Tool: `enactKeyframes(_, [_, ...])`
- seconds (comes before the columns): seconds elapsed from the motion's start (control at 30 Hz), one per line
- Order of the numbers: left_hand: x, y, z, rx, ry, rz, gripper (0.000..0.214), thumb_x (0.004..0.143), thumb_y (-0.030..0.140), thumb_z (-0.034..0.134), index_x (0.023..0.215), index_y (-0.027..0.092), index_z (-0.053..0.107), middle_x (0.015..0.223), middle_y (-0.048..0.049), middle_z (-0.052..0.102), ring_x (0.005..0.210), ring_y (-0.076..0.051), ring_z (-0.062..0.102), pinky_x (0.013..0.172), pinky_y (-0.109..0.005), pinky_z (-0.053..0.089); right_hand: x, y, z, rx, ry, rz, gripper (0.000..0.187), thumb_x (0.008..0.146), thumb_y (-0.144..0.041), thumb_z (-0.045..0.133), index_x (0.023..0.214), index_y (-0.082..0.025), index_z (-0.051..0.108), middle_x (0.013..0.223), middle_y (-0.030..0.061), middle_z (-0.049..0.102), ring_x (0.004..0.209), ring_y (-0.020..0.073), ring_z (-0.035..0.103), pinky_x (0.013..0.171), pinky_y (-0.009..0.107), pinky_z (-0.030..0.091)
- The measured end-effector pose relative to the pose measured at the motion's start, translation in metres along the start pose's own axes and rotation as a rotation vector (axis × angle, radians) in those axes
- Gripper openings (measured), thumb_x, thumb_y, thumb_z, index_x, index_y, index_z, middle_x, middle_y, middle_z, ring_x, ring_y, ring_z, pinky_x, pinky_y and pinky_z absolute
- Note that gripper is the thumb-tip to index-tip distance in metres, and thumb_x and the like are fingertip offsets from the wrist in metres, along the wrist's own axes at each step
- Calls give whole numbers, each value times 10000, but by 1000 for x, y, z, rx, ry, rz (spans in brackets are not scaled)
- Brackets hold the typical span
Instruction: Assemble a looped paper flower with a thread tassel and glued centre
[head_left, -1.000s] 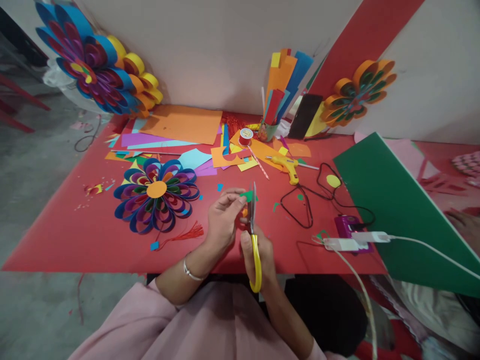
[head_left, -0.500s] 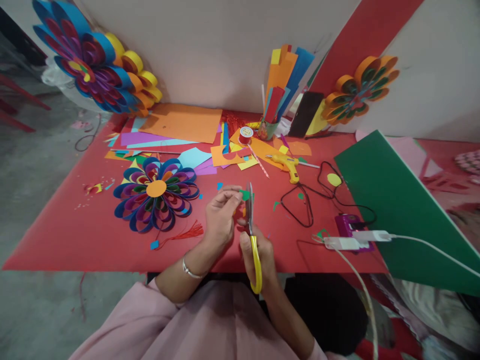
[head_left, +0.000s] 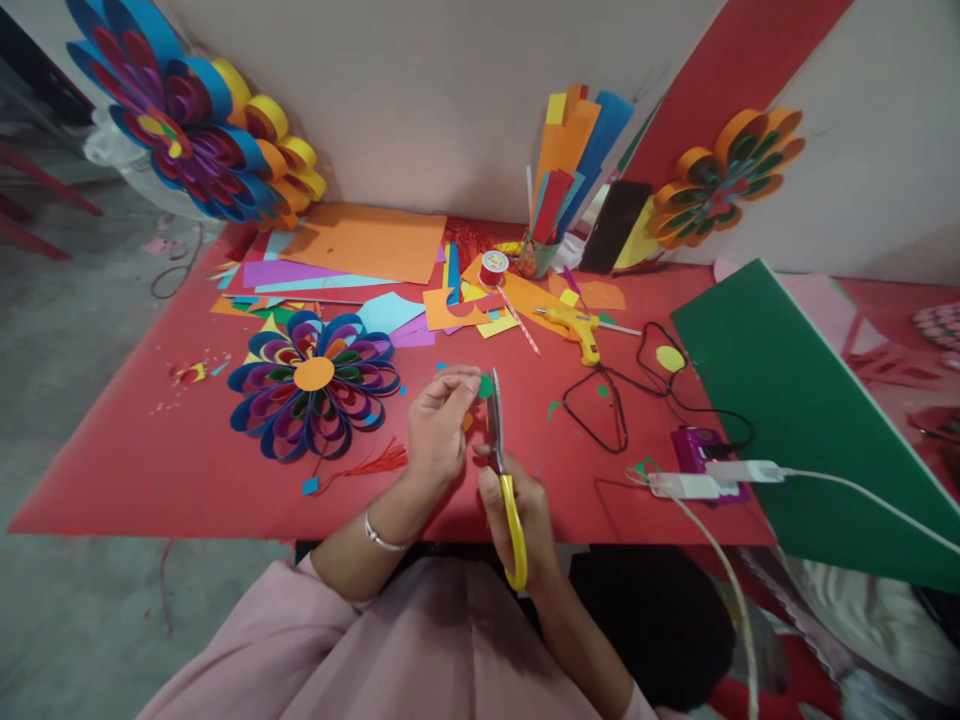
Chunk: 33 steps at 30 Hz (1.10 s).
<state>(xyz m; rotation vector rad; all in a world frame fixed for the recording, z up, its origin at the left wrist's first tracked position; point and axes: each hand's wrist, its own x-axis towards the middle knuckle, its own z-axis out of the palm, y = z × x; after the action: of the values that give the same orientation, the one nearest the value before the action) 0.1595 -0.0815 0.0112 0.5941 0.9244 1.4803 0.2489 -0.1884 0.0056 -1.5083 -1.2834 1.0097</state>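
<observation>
Pinching green paper point(head_left: 486, 386) in our left hand point(head_left: 437, 425), right of the paper flower point(head_left: 313, 373), we are gripping scissors point(head_left: 510, 500) in our curled right hand point(head_left: 532, 510), presumably so the blades point(head_left: 499, 425) meet the paper's edge.

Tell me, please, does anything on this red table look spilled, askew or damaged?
I see no clear damage. Tiny pale and yellow paper scraps lie scattered left of the multicoloured paper-loop flower, like spilled cuttings. The yellow plastic glue gun lies on its side, its thin black cable in untidy loops.
</observation>
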Motion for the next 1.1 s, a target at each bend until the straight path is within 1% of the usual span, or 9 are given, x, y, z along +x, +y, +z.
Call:
enactKeyframes(0.1, [-3, 1, 1, 4, -32, -85, 271, 710, 388, 905, 718, 171, 744, 997, -25, 713, 684, -67, 602, 631, -208, 526, -1, 4, 0, -3, 7, 30, 438, 1011, -489, 535, 1186, -129, 714, 602, -65, 431, 505, 95, 351, 463, 229, 306])
enactKeyframes(0.17, [-5, 2, 2, 14, -52, -116, 280, 708, 390, 901, 706, 167, 731, 1018, -25, 706, 667, -58, 594, 626, -208, 528, 0, 4, 0, -3, 14, 45, 440, 1013, -488, 530, 1197, -132, 711, 604, -62, 433, 510, 97, 351, 458, 229, 295])
enactKeyframes(0.33, [-6, 4, 4, 33, -35, -55, 269, 685, 350, 904, 656, 165, 710, 1001, -30, 688, 702, -73, 607, 643, -212, 543, 0, 3, -2, -12, 11, 30, 441, 1006, -485, 538, 1185, -125, 721, 613, -57, 436, 523, 101, 362, 473, 235, 302])
enactKeyframes(0.53, [-5, 4, 4, 12, -26, -51, 255, 690, 331, 898, 641, 168, 708, 968, -31, 692, 760, -96, 619, 674, -218, 550, -3, 5, -1, -14, 8, 26, 445, 1005, -485, 534, 1188, -124, 719, 631, -64, 421, 543, 102, 362, 513, 240, 331])
enactKeyframes(0.73, [-3, 3, 4, -4, 4, -60, 223, 654, 312, 905, 662, 171, 733, 900, -24, 713, 700, -86, 611, 651, -215, 532, 0, 1, -2, -45, 8, 5, 463, 997, -488, 525, 1192, -115, 718, 627, -58, 458, 517, 100, 371, 508, 241, 358])
enactKeyframes(0.87, [-3, 5, 3, 41, -23, -51, 216, 663, 297, 889, 631, 170, 718, 879, -33, 728, 717, -96, 627, 664, -214, 546, 0, 3, -5, -71, -15, -17, 475, 992, -495, 532, 1231, -121, 701, 624, -56, 463, 520, 107, 395, 497, 238, 351])
enactKeyframes(0.97, [-4, 6, 3, 77, -50, -32, 207, 676, 284, 875, 616, 171, 713, 872, -40, 731, 725, -104, 635, 662, -220, 552, 0, 4, -6, -77, -14, -20, 475, 998, -501, 527, 1243, -132, 699, 640, -42, 509, 525, 114, 424, 509, 244, 375])
enactKeyframes(1.1, [-5, 6, 4, 68, -40, -44, 215, 658, 281, 882, 610, 170, 705, 862, -34, 725, 678, -90, 618, 650, -227, 549, 0, 3, -4, -87, 4, -19, 488, 1002, -519, 511, 1236, -139, 707, 634, -37, 516, 527, 124, 451, 514, 249, 396])
